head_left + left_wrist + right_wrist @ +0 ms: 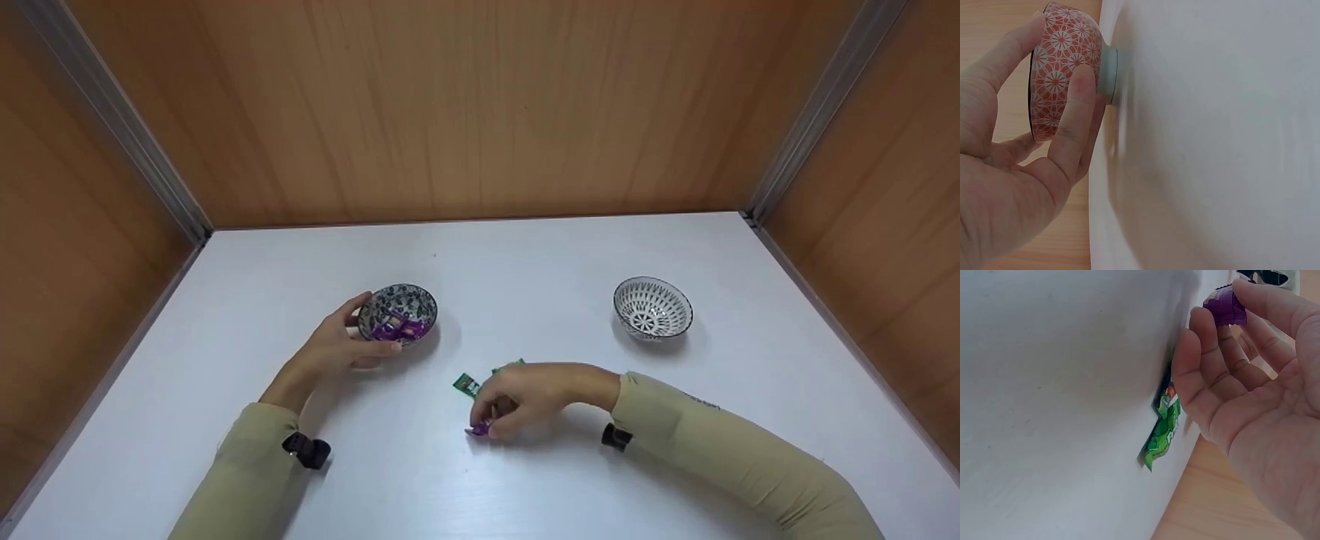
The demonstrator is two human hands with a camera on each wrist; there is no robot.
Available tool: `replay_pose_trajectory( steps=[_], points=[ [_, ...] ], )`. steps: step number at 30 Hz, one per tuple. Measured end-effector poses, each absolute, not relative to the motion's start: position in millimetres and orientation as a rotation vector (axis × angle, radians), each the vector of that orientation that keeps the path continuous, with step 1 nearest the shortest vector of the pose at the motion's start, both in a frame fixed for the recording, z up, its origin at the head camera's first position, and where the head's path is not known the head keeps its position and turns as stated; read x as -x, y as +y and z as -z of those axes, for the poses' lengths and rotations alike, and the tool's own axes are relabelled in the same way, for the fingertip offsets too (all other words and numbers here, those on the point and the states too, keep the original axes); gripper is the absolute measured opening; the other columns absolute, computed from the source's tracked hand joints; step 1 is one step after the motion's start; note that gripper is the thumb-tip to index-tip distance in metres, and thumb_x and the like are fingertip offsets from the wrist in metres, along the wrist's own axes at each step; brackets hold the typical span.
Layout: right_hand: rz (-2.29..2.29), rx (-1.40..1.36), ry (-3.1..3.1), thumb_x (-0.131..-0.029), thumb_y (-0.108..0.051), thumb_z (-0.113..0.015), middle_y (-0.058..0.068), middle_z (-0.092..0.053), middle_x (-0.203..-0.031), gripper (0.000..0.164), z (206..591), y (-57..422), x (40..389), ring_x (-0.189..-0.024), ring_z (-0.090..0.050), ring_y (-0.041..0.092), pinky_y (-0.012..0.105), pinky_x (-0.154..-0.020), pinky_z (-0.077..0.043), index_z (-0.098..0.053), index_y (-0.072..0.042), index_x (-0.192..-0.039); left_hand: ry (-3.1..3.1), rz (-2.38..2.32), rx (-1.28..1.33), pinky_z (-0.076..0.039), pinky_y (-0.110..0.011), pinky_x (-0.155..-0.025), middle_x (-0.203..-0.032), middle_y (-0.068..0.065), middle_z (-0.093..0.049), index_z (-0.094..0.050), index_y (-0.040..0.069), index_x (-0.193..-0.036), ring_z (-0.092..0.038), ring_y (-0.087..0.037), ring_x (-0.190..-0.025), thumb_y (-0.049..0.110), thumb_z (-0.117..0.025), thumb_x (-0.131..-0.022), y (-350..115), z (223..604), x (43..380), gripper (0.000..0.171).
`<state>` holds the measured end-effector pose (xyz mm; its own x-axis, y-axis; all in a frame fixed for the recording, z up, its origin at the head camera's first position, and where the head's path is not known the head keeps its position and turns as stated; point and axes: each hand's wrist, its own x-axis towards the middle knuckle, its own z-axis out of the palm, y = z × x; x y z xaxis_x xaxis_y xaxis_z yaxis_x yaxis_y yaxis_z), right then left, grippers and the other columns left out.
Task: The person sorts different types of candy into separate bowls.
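Observation:
My left hand (337, 343) grips a small bowl (1064, 73), its thumb and fingers around the side. Outside, the bowl is red with white flowers; a dark floral pattern covers its inside. Several purple-wrapped candies (401, 328) lie in it. Lower on the table, my right hand (529, 394) pinches another purple-wrapped candy (1225, 307) between thumb and fingertips. Beside that hand lie green-wrapped candies: one packet (466, 385) shows plainly, while another (510, 366) is partly hidden behind the hand. Both also show below the fingers in the right wrist view.
A second bowl (652, 309), white with dark dashes inside, stands on the right of the white table (525, 277). Wooden panels (480, 112) wall in the back and both sides, with grey metal strips at the corners.

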<state>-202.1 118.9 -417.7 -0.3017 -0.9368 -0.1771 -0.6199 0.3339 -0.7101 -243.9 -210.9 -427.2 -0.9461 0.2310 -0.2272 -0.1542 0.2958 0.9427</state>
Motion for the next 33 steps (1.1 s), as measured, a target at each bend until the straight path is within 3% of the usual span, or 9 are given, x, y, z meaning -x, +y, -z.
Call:
replay_pose_trajectory(
  steps=[7, 14, 20, 26, 33],
  points=[
    [0.695, 1.396, 2.059, -0.098, -0.01, -0.067, -0.005, -0.07, -0.102, 0.025, 415, 118, 205, -0.084, -0.058, 0.001, 0.018, -0.078, -0.052, -0.072, -0.008, -0.122, 2.249, -1.68, -0.054, -0.059, -0.04, -0.087, -0.146, -0.025, -0.033, -0.017, 0.021, -0.164, -0.055, -0.039, -0.123, 0.02, -0.095, -0.072, -210, 427, 244, 0.121],
    [0.7, 1.446, 2.097, -0.104, -0.01, -0.056, 0.005, -0.069, -0.115, 0.028, 413, 116, 206, -0.097, -0.061, 0.004, 0.022, -0.088, -0.052, -0.065, -0.004, -0.13, 2.26, -1.678, -0.064, -0.059, -0.04, -0.087, -0.146, -0.026, -0.033, -0.015, 0.019, -0.164, -0.052, -0.041, -0.126, 0.019, -0.095, -0.072, -211, 426, 244, 0.122],
    [0.688, 1.388, 2.17, -0.109, -0.013, -0.048, -0.001, -0.066, -0.101, 0.029, 409, 110, 207, -0.079, -0.058, 0.004, 0.018, -0.073, -0.049, -0.063, -0.005, -0.132, 2.26, -1.678, -0.063, -0.059, -0.041, -0.087, -0.146, -0.026, -0.033, -0.015, 0.02, -0.164, -0.051, -0.041, -0.127, 0.019, -0.095, -0.072, -211, 427, 244, 0.121],
    [0.757, 1.35, 2.124, -0.106, -0.014, -0.055, 0.004, -0.068, -0.106, 0.028, 403, 106, 210, -0.086, -0.067, 0.016, 0.019, -0.073, -0.054, -0.063, -0.004, -0.132, 2.298, -1.65, -0.08, -0.059, -0.039, -0.086, -0.145, -0.028, -0.035, -0.016, 0.017, -0.164, -0.051, -0.042, -0.127, 0.021, -0.095, -0.072, -212, 429, 245, 0.122],
    [0.812, 1.309, 2.168, -0.1, -0.015, -0.067, -0.005, -0.07, -0.106, 0.025, 396, 104, 216, -0.095, -0.064, 0.003, 0.021, -0.081, -0.055, -0.067, -0.01, -0.125, 2.272, -1.665, -0.069, -0.059, -0.04, -0.086, -0.144, -0.027, -0.035, -0.016, 0.018, -0.164, -0.055, -0.042, -0.123, 0.02, -0.095, -0.072, -210, 427, 245, 0.121]
  ],
)
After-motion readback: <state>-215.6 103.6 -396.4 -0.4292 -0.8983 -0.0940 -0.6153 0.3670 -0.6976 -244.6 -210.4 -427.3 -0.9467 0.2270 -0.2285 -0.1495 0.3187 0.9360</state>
